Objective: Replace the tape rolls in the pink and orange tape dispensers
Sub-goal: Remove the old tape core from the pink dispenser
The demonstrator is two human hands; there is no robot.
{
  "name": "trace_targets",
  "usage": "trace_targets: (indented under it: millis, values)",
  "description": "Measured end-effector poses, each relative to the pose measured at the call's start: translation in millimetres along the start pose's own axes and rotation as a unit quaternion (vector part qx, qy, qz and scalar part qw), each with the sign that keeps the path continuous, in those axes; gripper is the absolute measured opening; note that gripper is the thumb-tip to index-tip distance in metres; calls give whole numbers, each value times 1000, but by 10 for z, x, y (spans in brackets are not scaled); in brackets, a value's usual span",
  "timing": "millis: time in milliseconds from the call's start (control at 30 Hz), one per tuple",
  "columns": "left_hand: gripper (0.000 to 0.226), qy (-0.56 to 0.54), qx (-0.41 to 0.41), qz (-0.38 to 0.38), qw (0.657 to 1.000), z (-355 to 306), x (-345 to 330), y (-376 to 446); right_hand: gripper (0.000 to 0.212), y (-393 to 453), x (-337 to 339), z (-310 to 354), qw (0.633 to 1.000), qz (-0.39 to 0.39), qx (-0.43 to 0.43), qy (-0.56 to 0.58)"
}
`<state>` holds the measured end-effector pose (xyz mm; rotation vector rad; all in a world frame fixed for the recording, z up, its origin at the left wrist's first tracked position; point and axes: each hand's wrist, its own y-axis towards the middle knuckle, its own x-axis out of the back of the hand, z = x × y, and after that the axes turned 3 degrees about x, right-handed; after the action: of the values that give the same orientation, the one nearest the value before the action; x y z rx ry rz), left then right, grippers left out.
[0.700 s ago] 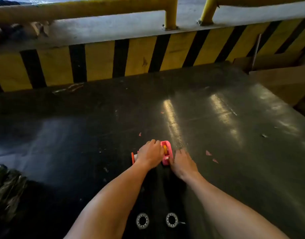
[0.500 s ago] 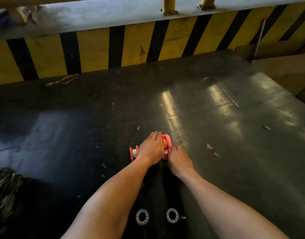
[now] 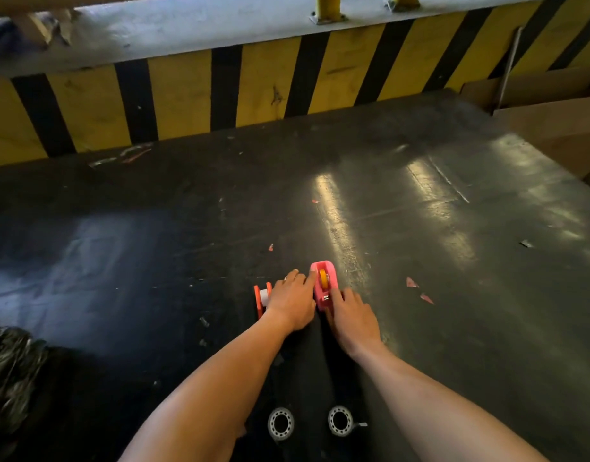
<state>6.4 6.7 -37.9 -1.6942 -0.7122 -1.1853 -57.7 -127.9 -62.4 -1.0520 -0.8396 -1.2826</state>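
A pink tape dispenser (image 3: 330, 276) stands on the dark table with an orange roll (image 3: 322, 278) in it. My left hand (image 3: 292, 300) lies palm down against its left side, fingers touching it. My right hand (image 3: 353, 316) grips its near end with the fingertips. An orange tape dispenser (image 3: 259, 296) with a white roll (image 3: 264, 295) stands just left of my left hand, partly hidden by it. Two clear tape rolls (image 3: 281, 423) (image 3: 340, 421) lie flat near the front edge between my forearms.
The dark table (image 3: 453, 245) is scuffed and carries small paper scraps (image 3: 411, 282). A yellow and black striped barrier (image 3: 260, 88) runs along the far edge. Cardboard (image 3: 560, 125) stands at the far right. A dark crumpled bundle (image 3: 10, 371) lies at the near left.
The view has tilted down a little. My right fingertips have moved forward onto the near end of the pink dispenser. My left hand has stayed in place.
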Motion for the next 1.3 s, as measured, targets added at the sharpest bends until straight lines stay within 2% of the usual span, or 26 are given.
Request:
trace_targets:
  millis: [200,333,500,567,700,800,933,1067,1300]
  values:
    - [57,48,-57,-55,996,30,4,-81,49,-164,39,-200,997,22,65,47]
    - [55,60,-121,-37,990,64,-7,-175,34,-248,133,-426,991,65,105,49]
    - [41,23,-153,3,988,-2,-50,-428,30,-284,356,-550,980,147,130,25]
    - [46,1,-142,10,990,-52,-129,-562,26,-333,414,-573,975,175,133,23]
    - [71,-93,-108,24,990,-127,-406,-882,27,-529,341,-548,970,188,143,53]
    - [74,-89,-95,12,991,-121,-580,-1085,37,-692,229,-455,966,174,161,99]
    - [75,-113,-55,-9,992,-88,-657,-1303,44,-883,53,-369,965,112,197,134]
    - [72,-147,-30,-16,988,-33,-683,-1454,35,-1028,-119,-316,967,42,232,98]
    - [61,-180,-6,-35,983,-52,-718,-1578,23,-1146,-226,-183,973,-41,212,87]
